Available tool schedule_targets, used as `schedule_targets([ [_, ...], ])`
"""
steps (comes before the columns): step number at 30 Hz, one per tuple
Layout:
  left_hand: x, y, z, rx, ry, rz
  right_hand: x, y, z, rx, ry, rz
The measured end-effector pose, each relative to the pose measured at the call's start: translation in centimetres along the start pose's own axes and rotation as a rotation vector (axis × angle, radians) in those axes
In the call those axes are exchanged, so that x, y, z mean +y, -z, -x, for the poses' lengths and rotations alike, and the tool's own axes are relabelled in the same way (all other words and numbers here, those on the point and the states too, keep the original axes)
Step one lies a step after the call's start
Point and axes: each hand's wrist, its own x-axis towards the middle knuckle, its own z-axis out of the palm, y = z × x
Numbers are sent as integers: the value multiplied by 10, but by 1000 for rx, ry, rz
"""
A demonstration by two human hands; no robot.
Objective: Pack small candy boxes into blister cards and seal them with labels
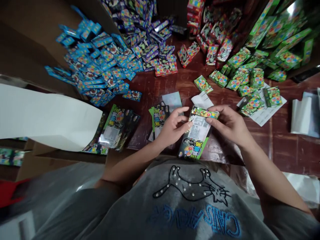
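In front of my chest is a flat black-and-green printed packet (193,146) with a white label facing up. A small green printed box (202,111) shows at the packet's far end. My left hand (172,128) has its thumb on the packet's left edge, with the index finger stretched out above it; what its lower fingers do is partly hidden. My right hand (231,126) pinches the right end of the green box, its thumb on top at the packet's upper edge. Just beyond, a white paper slip (202,99) lies on the table.
Blue boxes (100,66), purple boxes (142,33), red boxes (212,33) and green boxes (250,76) lie in heaps along the far side. More packets (116,126) are stacked at left near a white sheet (50,116). Folded white sheets (302,115) sit at right.
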Motion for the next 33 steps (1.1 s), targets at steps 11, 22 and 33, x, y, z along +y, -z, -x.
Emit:
schedule_targets([
  [11, -6, 16, -2, -114, 3, -65, -1, -38, 35, 49, -174, -150],
  [22, 2, 12, -13, 140, 6, -28, -14, -71, 48, 400, -308, -311],
  [33, 17, 23, -28, -64, 42, -166, -9, -41, 37, 212, -152, -198],
])
